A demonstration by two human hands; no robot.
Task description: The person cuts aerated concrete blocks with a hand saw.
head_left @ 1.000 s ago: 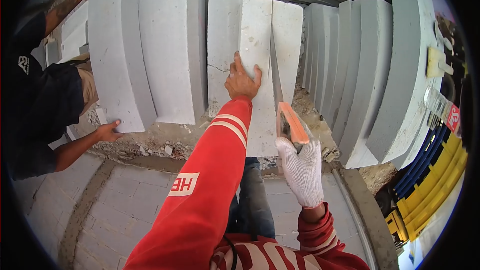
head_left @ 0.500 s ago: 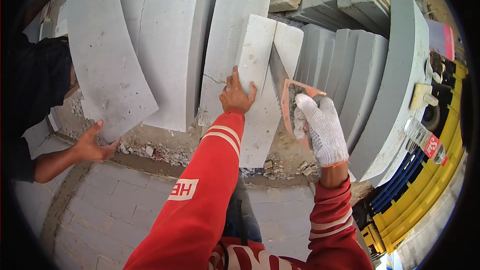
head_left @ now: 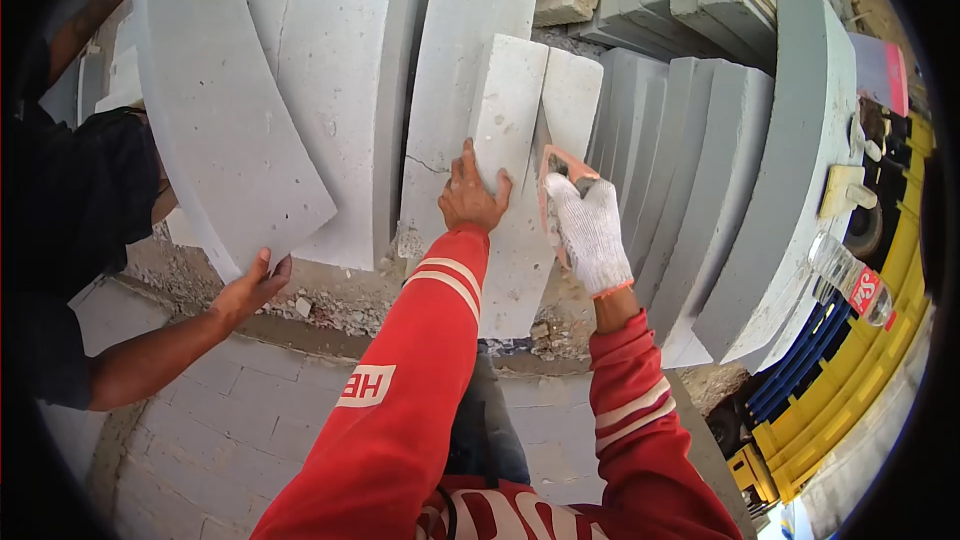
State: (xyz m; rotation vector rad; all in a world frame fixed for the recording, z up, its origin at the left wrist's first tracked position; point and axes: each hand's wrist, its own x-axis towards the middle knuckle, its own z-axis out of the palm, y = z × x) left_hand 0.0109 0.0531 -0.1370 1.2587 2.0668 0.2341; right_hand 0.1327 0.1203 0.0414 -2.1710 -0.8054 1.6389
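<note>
My bare left hand lies with its fingers spread on a narrow light-grey block, which rests on a larger slab. In a white knit glove, my right hand is closed round the orange handle of a handsaw. The saw's blade runs along the right side of the narrow block, mostly hidden in the gap beside another pale piece. Under my left hand, a cracked slab leans with the others.
At left, another person's hands hold a large grey slab; one hand supports its lower corner. More slabs stand beside it and on the right. A plastic bottle and yellow truck side are at far right.
My right hand and the saw have moved up and left, and the blade shows less. The other person's slab and lower hand have shifted right. My left hand stays in place.
</note>
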